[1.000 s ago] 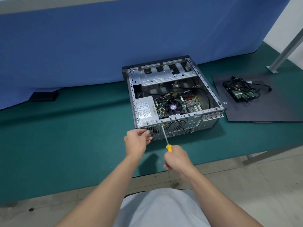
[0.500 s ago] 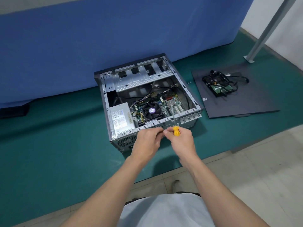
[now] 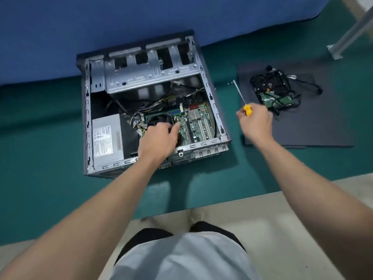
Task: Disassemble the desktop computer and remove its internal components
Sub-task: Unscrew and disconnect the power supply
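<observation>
Inside the open computer case (image 3: 96, 77), the left hand (image 3: 159, 140) reaches over the cooler fan (image 3: 159, 119), its fingers' (image 3: 176, 127) grasp unclear, while right of the case the right hand (image 3: 255, 123) clenches the screwdriver (image 3: 247, 110), seemingly parked clear

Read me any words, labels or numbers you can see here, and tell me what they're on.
No text can be read here.
The power supply sticker: printed lines, too blurred to read.
The big circuit board: markings too small.
The green board on the black panel: too small.
The screwdriver, yellow handle: no marking shows.
</observation>
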